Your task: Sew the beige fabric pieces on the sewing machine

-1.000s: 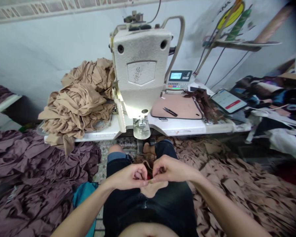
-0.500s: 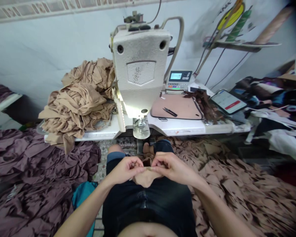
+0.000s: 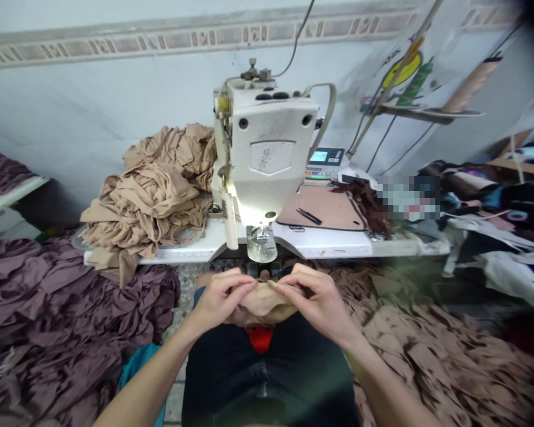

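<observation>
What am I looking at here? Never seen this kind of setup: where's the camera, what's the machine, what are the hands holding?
The camera sits on the person's head and looks forward and down, so the two bare arms entering from the bottom are their own. The left hand and right hand meet over the lap and together pinch a small piece of tan fabric; a bit of red shows under it. In front stands an industrial sewing machine on a white table, its lamp lit over the needle. On the table lie a pile of tan cloth to the left, and to the right a pink mat with small snips and a control panel. Purple cloth and brown cloth cover the floor.
</observation>
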`<state>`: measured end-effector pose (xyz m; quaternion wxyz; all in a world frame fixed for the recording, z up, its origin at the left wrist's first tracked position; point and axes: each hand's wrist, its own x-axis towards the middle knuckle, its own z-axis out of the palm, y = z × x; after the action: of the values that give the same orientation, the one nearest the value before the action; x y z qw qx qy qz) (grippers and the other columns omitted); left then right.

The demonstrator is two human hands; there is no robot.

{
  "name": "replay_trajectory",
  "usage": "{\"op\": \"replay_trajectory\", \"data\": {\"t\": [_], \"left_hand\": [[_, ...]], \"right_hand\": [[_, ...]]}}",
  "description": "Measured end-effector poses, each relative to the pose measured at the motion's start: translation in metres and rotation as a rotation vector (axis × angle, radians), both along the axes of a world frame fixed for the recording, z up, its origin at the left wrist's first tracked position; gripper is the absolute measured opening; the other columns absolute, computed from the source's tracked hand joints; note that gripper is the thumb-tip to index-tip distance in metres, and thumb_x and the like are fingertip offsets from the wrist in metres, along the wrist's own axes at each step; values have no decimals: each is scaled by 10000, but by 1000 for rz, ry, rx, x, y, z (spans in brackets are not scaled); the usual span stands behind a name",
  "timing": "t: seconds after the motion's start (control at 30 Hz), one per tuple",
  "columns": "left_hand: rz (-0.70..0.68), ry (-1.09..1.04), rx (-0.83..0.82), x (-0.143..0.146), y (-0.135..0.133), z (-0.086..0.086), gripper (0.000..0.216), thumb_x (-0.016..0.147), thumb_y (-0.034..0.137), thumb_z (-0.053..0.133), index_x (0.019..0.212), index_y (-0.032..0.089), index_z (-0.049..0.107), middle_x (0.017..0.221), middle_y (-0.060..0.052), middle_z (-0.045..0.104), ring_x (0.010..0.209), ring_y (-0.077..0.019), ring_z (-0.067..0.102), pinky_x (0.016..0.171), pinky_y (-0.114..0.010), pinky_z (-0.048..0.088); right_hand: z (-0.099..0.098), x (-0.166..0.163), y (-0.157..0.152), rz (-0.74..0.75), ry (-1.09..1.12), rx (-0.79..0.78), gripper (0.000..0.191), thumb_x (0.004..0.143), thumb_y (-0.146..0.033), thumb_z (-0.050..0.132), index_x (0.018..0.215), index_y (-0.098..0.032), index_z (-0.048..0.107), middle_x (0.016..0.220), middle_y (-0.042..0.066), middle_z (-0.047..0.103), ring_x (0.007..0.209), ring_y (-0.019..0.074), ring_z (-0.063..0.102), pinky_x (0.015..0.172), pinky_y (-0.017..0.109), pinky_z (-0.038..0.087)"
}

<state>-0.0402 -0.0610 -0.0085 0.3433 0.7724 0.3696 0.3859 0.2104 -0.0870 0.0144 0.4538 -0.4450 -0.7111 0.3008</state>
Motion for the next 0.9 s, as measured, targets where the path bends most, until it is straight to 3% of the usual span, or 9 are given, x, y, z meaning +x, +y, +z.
{"op": "replay_trajectory", "data": {"t": [0.13, 0.27, 0.47, 0.57, 0.9], "left_hand": [[52, -54, -32, 4, 10, 10, 293, 1067, 288, 572, 957, 152, 807, 832, -55, 706, 761, -161, 623, 703, -251, 454], [163, -95, -157, 11, 19, 18, 304, 1021, 371, 631, 888, 148, 788, 794, -40, 689, 720, -155, 600, 658, -242, 435], [301, -237, -303, 23, 31, 27, 316, 861, 447, 794, 845, 158, 669, 592, 66, 463, 524, -89, 412, 513, -200, 307], [326, -321, -322, 30, 39, 31, 326, 835, 428, 810, 922, 173, 627, 620, 81, 462, 520, -84, 421, 511, -188, 315], [308, -449, -306, 43, 65, 18, 331, 859, 400, 819, 1031, 197, 622, 642, 59, 537, 552, -127, 526, 565, -223, 420]], "right_hand": [[5, -7, 13, -99, 69, 41, 238, 982, -296, 719, 788, -180, 795, 671, -5, 544, 599, 144, 480, 566, 296, 351], [1, -9, 30, -158, 170, -51, 265, 910, -359, 774, 724, -171, 786, 623, -31, 462, 574, 131, 417, 550, 288, 323], [-4, -5, 47, -179, 261, -179, 340, 848, -455, 807, 690, -158, 754, 599, -29, 481, 578, 127, 382, 554, 284, 311], [-5, -4, 56, -191, 291, -191, 340, 830, -464, 805, 703, -152, 758, 599, -23, 498, 585, 136, 408, 564, 288, 328], [-13, 3, 80, -221, 358, -141, 352, 830, -471, 810, 671, -167, 731, 600, -19, 500, 594, 152, 444, 565, 288, 368]]}}
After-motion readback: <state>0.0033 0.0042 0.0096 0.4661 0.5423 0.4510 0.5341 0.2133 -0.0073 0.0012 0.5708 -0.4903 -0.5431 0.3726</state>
